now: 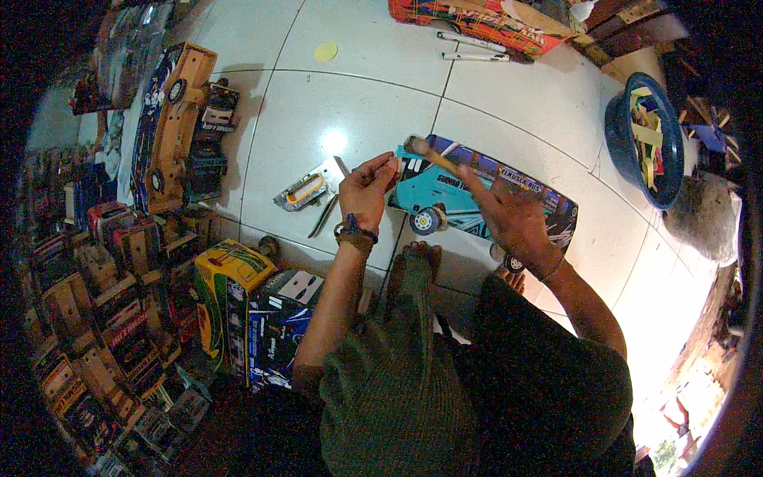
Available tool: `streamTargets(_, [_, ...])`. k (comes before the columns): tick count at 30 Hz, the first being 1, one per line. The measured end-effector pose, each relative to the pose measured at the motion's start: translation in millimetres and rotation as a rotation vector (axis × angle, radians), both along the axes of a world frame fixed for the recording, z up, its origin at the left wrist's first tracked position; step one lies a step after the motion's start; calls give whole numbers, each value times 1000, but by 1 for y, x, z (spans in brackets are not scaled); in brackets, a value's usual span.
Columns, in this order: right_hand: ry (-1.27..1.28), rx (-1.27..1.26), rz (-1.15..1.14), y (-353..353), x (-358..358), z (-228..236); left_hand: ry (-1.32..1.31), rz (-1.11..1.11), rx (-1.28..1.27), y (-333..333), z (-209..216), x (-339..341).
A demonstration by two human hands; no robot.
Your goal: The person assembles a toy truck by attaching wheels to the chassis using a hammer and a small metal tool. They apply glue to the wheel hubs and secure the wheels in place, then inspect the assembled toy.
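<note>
A turquoise and dark toy bus (445, 191) with white-hubbed wheels lies in front of me on the white tiles, its printed side facing up toward me. My right hand (509, 211) is closed around the wooden handle of a hammer (439, 161). The hammer's head hangs over the bus's left end. At that same end my left hand (370, 184) is closed in a pinch, fingertips against the edge. Whatever sits between those fingertips is too small to make out. My bare feet are just below the bus.
Left of my hand lie a yellow-and-grey hand tool (306, 191) and a dark slim tool (323, 218). Many toy vehicles (131, 338) crowd the left side, with a yellow one (230, 266) near my forearm. A blue basin (675, 159) of scraps stands right; an orange toy vehicle (477, 24) is far ahead.
</note>
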State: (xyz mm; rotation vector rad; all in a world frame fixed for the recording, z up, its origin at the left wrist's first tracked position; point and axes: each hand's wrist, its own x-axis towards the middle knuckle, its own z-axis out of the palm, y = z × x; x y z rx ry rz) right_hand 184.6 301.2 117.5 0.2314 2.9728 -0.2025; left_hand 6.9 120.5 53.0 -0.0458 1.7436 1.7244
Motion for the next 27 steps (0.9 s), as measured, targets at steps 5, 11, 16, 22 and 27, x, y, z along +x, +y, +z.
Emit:
streamTargets(5, [110,87,-12,-4,-1,-11,10,-6,-35,3,5,-1])
streamTargets(11, [45,-135,-48,-6,6,-8,-15,6,-20,3,5,0])
streamTargets(16, [91,-250,-185,-13,4,-12,-15,2,19,2,2,-1])
streamTargets(22, [107,-229,-176,-21,9,-12,16,-29,-72,2,5,-1])
streamTargets(27, [58,-211,-163,-20,7,-11,-27,6,-17,4,8,-1])
